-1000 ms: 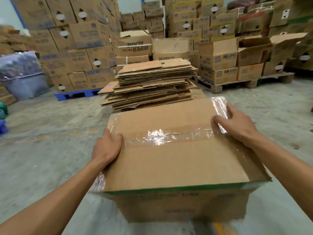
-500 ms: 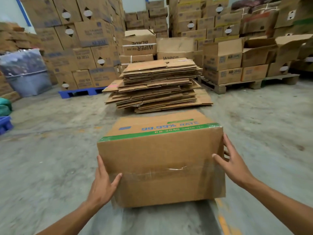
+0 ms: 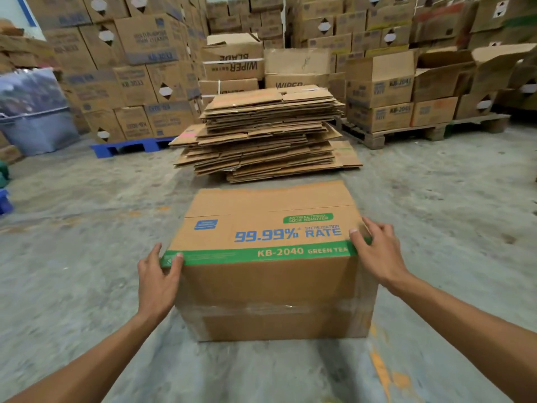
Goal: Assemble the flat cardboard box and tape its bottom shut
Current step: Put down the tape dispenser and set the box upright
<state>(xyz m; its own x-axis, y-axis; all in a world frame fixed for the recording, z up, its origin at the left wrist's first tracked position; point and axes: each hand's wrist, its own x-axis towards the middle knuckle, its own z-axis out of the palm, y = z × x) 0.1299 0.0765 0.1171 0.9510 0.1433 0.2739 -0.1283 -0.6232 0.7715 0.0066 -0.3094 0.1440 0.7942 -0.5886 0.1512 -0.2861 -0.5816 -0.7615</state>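
Box (image 3: 270, 283) of brown cardboard, assembled, resting on the grey concrete floor (image 3: 87, 257) directly in front of the person, just short of the stack of flattened cartons (image 3: 267, 135). Compared with half a second ago, the box has tipped further away: the printed panel reading "99.99% RATE" and "KB-2040 GREEN TEA" now faces upward, whereas before it was seen only at a shallow angle, and the face bearing the clear tape strip (image 3: 273, 308) faces the camera, low down. One second ago that taped face lay on top. Left hand (image 3: 158, 279) has moved from the lower left corner up to the near left top edge, thumb over the green band (image 3: 232, 255), fingers spread on the side wall. Right hand (image 3: 377, 254) likewise sits higher, at the near right top corner, fingers spread over the edge. Neither hand closes around anything; both press flat against cardboard
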